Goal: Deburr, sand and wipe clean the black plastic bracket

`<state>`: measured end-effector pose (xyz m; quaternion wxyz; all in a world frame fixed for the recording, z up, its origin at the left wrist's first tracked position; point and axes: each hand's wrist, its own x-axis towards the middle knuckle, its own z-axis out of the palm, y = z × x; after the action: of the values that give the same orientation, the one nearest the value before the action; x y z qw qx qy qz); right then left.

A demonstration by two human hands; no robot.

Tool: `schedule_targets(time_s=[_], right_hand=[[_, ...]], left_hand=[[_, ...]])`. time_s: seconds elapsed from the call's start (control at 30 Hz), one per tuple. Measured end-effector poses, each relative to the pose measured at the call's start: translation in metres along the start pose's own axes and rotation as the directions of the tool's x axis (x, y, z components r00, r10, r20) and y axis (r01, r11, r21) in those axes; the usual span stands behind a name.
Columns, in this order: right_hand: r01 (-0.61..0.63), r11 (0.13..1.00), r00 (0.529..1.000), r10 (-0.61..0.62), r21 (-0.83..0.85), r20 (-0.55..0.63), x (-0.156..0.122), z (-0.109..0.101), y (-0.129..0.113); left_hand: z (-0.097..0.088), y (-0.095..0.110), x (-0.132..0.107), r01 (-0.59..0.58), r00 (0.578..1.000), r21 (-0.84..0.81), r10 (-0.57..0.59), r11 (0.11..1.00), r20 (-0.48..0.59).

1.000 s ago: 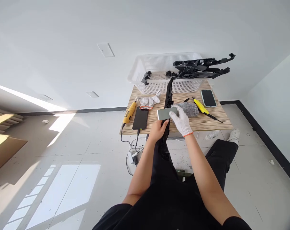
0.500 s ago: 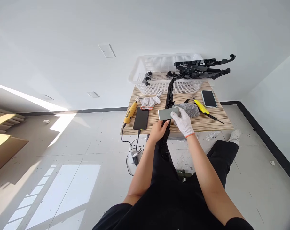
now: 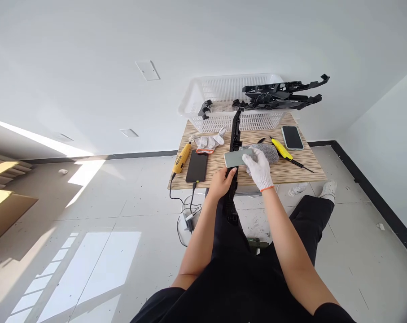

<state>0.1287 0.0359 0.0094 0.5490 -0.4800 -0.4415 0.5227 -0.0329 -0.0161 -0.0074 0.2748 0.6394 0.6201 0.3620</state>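
My bare left hand [image 3: 223, 181] is wrapped round a long black plastic part [image 3: 236, 134] that runs from my lap up across the small wooden table [image 3: 304, 172]. My right hand [image 3: 260, 168], in a white knit glove with an orange cuff, pinches a flat grey-green block [image 3: 236, 158] and holds it across the black part. A grey glove [image 3: 269, 152] lies just behind the right hand.
A white basket [image 3: 223, 96] at the table's back holds several black plastic parts [image 3: 280, 94]. On the table lie a white glove [image 3: 208, 142], a yellow tool [image 3: 182, 159], a black phone [image 3: 197, 166] on a cable, a yellow-handled knife [image 3: 286, 152] and another phone [image 3: 292, 137].
My right hand has slid the grey-green block a little to the right and up along the black part. My left hand has stayed where it was.
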Motion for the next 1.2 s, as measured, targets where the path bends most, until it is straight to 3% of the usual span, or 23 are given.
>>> schedule_targets(time_s=[0.07,0.17,0.3,0.4,0.53,0.63,0.8,0.9,1.03,1.13,1.2], right_hand=[[-0.012,1.0,0.999,0.012,0.013,0.039,0.0015,-0.0007,0.0012],[-0.012,0.995,0.996,0.02,0.1,-0.084,0.0032,-0.0018,0.0021],[-0.031,0.999,0.998,0.03,0.029,0.05,0.004,-0.0027,0.0024],[-0.012,0.995,0.996,0.021,0.098,-0.092,0.0042,-0.0028,0.0021],[-0.015,1.0,0.998,0.015,0.003,0.057,0.0031,-0.0032,0.0014],[-0.004,0.997,0.995,0.012,0.082,-0.097,0.0019,-0.0034,0.0006],[-0.018,1.0,1.0,0.018,-0.009,-0.019,0.0005,-0.0026,-0.0012],[-0.01,0.997,0.987,0.021,0.071,-0.158,0.0011,-0.0031,-0.0026],[-0.029,0.999,1.0,0.029,-0.019,-0.006,0.0009,-0.004,-0.0037],[0.001,1.0,0.989,0.003,0.025,-0.148,0.0,-0.0041,-0.0038],[-0.005,1.0,0.998,0.003,-0.028,-0.069,-0.0003,-0.0043,-0.0034]], left_hand=[[0.0003,-0.0009,-0.0001,0.001,1.0,0.009,-0.001,1.0,-0.001],[0.0006,-0.0017,-0.0004,-0.021,1.0,-0.008,0.021,1.0,0.018],[0.0001,-0.0009,-0.0004,-0.013,1.0,0.002,0.013,1.0,0.005],[-0.0005,0.0004,-0.0002,-0.023,0.999,-0.004,0.023,1.0,0.024],[-0.0005,0.0011,-0.0006,-0.008,1.0,-0.003,0.008,1.0,0.015],[-0.0003,0.0013,-0.0012,-0.011,1.0,-0.013,0.011,1.0,0.022],[-0.0005,0.0003,-0.0009,-0.003,1.0,-0.017,0.004,1.0,0.024],[-0.0004,-0.0003,-0.0007,-0.019,1.0,-0.02,0.019,1.0,0.023],[-0.0007,0.0003,-0.0012,-0.007,1.0,0.003,0.007,1.0,0.017],[-0.0009,0.0007,-0.0015,-0.009,1.0,0.007,0.009,1.0,0.027],[-0.0008,0.0007,-0.0017,-0.007,1.0,0.007,0.007,1.0,0.02]])
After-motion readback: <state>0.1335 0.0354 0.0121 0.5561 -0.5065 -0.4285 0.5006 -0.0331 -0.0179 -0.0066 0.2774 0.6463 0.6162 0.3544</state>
